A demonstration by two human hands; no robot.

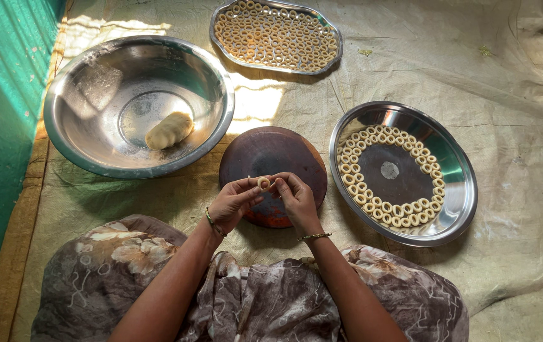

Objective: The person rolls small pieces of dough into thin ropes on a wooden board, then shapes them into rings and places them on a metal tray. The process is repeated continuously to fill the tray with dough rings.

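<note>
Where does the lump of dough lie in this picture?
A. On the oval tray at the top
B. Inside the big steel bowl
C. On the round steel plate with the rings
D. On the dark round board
B: the lump of dough rests on the bottom of the big steel bowl, apart from both hands.

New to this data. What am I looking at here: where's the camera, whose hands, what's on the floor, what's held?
There is no machine here: a person works with two bare hands. The one picture comes from a camera on that person's head, looking down over their lap.

The left hand and right hand meet and pinch a small dough ring between their fingertips, above a round dark board.

All of it lies on a pale cloth. To the left sits a big steel bowl with a lump of dough inside. To the right, a round steel plate holds rings laid along part of its rim. At the top, an oblong steel tray is packed full of rings.
</note>
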